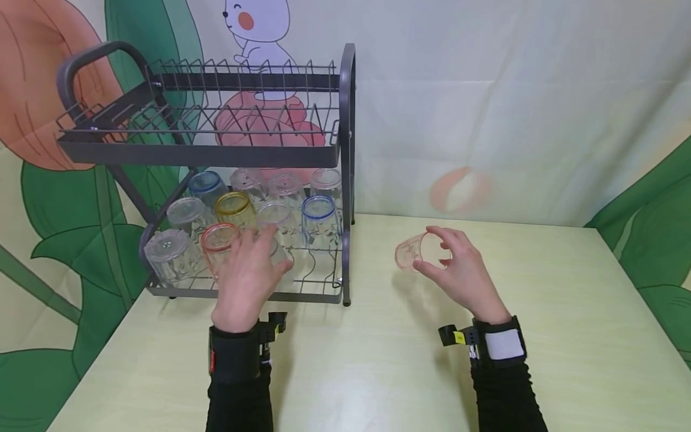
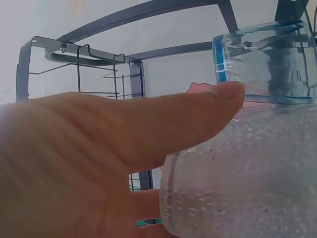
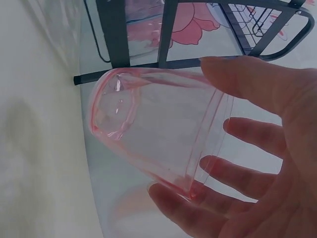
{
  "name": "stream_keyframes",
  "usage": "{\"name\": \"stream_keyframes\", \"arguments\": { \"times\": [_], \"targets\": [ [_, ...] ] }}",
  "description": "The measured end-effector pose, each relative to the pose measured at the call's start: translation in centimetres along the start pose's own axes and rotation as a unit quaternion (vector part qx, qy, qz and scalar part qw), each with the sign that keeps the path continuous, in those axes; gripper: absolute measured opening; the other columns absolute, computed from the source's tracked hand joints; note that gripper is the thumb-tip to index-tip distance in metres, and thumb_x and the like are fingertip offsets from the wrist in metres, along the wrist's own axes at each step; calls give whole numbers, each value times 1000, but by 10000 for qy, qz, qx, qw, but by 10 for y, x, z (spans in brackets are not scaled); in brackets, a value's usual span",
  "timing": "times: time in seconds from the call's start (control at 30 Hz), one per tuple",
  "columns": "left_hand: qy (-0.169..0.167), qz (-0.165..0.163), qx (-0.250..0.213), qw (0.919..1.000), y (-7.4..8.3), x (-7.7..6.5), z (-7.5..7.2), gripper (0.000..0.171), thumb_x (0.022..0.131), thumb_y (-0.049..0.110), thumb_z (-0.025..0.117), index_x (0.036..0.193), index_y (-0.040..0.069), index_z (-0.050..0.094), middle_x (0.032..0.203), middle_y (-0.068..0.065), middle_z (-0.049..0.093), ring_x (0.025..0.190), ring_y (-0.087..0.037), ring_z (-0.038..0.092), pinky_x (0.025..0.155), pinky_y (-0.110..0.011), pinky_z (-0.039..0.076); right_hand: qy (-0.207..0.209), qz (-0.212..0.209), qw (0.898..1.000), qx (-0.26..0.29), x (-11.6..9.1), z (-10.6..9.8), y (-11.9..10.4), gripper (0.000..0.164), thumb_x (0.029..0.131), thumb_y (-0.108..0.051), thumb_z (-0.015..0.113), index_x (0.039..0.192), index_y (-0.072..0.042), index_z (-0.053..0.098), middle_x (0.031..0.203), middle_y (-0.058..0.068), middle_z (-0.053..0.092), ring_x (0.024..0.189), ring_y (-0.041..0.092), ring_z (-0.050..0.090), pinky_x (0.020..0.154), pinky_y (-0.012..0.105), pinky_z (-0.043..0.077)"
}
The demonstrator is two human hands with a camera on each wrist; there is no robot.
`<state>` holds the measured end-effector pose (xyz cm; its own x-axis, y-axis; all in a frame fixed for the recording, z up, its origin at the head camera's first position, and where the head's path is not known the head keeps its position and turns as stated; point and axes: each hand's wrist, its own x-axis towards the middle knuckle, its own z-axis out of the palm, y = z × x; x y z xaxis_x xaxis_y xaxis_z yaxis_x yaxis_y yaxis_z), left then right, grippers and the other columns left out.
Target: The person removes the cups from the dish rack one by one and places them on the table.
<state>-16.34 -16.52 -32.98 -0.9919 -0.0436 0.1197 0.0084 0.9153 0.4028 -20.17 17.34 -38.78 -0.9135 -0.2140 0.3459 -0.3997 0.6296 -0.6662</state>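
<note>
My right hand [image 1: 459, 270] holds a pink-tinted clear cup [image 1: 408, 253] by its rim above the table, thumb on one side and fingers on the other. The cup lies tilted on its side, its base pointing left, in the right wrist view [image 3: 148, 124]. On the lower tier of the dish rack, my left hand [image 1: 245, 276] curls round a clear glass [image 2: 242, 183], with the thumb along its near side. Part of that glass is hidden by the hand. A red-rimmed glass [image 1: 218, 237] stands just left of the fingers, and a blue-rimmed glass [image 1: 320, 219] stands behind to the right.
The two-tier dark dish rack [image 1: 210, 157] stands at the table's back left. Several upside-down glasses fill its lower tier, among them a yellow-rimmed glass [image 1: 235, 207] and a blue glass [image 1: 207, 186]. A printed curtain [image 1: 513, 120] hangs behind the pale table [image 1: 567, 288].
</note>
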Motion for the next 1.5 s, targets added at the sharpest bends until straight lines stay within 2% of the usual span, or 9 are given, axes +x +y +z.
{"name": "stream_keyframes", "arguments": {
  "times": [0.27, 0.47, 0.73, 0.9, 1.13, 1.33, 1.5],
  "targets": [
    [-32, -56, -17, 10000, -1, 2, 2, 66, 90, 26, 73, 146, 6, 43, 142, -27, 40, 126, -48, 40, 88, -70, 42, -182, 200, 9996, -109, 5, 3, 10, 67, 84, -23, 79, 142, -7, 48, 136, 18, 46, 115, 35, 51, 87, 48, 55],
    [-7, -95, -82, 9999, -3, 0, 2, 62, 90, 23, 72, 144, 7, 45, 141, -26, 41, 123, -48, 42, 87, -70, 42, -317, 68, 9984, -455, 13, 6, 14, 66, 84, -24, 78, 141, -5, 48, 136, 20, 46, 115, 36, 52, 86, 49, 54],
    [5, -111, -105, 9999, -3, 0, 2, 64, 90, 26, 73, 144, 7, 45, 140, -26, 42, 122, -48, 43, 86, -70, 43, -517, -27, 9944, -918, 31, 10, 14, 65, 84, -27, 77, 139, -5, 51, 134, 21, 48, 123, 40, 46, 102, 54, 40],
    [-88, -156, -202, 9996, -3, 0, 1, 66, 90, 28, 73, 146, 8, 44, 141, -26, 41, 123, -48, 42, 88, -71, 41, -629, 6, 9933, -966, 41, 10, 12, 64, 85, -26, 77, 139, -5, 51, 133, 20, 49, 123, 38, 46, 103, 53, 39],
    [-36, -158, -193, 9997, -4, 0, 0, 63, 90, 25, 71, 146, 9, 44, 140, -26, 42, 119, -48, 45, 85, -71, 43, -824, 138, 9922, -922, 61, 10, 12, 63, 85, -27, 76, 139, -5, 51, 134, 20, 48, 123, 37, 47, 102, 51, 40],
    [-53, -123, -221, 9997, -5, -1, 0, 64, 90, 26, 72, 145, 9, 45, 138, -26, 43, 117, -47, 47, 85, -68, 45, -1154, 208, 9859, -1196, 80, 12, 8, 62, 85, -26, 75, 137, -2, 52, 131, 22, 51, 121, 35, 46, 100, 48, 42],
    [-85, -96, -247, 9996, -6, 0, -2, 65, 90, 27, 73, 146, 9, 44, 139, -27, 43, 120, -48, 47, 90, -67, 42, -1489, 85, 9775, -1492, 99, 14, -2, 61, 86, -25, 75, 136, 0, 52, 130, 22, 54, 124, 36, 45, 102, 46, 42]
  ]
}}
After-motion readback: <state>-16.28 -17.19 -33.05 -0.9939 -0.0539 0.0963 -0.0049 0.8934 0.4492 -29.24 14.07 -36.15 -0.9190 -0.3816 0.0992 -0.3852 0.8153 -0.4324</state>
